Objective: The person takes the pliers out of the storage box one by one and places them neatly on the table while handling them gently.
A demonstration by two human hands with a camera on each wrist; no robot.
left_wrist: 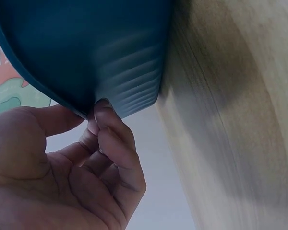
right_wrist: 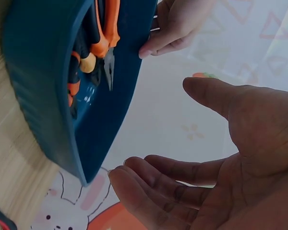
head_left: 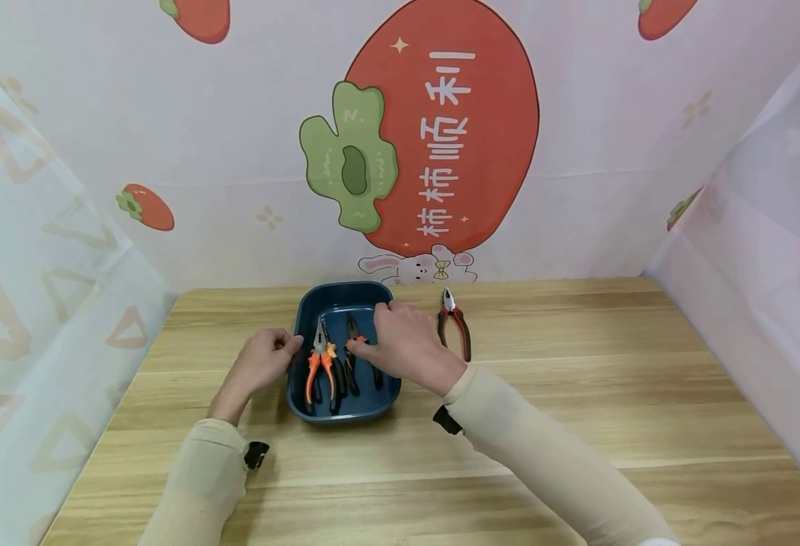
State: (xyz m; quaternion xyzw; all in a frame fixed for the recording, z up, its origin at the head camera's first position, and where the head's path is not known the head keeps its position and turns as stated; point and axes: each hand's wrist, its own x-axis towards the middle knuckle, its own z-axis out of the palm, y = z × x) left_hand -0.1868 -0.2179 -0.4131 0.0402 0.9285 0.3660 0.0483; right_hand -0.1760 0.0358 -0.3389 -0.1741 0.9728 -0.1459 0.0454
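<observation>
A dark blue plastic bin [head_left: 345, 418] stands on the table with several pliers in it. My left hand [head_left: 263, 360] pinches the bin's left rim between thumb and fingers; the left wrist view shows the grip on the bin wall [left_wrist: 86, 52]. Over the right side of the bin is my right hand [head_left: 409, 345], and in the right wrist view its fingers [right_wrist: 153, 187] are spread and relaxed, holding nothing. Long-nose pliers [head_left: 313, 365] with orange and black handles lie at the bin's left; smaller orange-black pliers [head_left: 352, 328] lie at its right, partly hidden by my right hand.
Red and black pliers [head_left: 466, 334] lie on the wooden table [head_left: 563, 379] to the right of the bin, jaws toward the back. A printed cloth wall [head_left: 249, 152] rises right behind the table's back edge, and cloth sides flank it left and right.
</observation>
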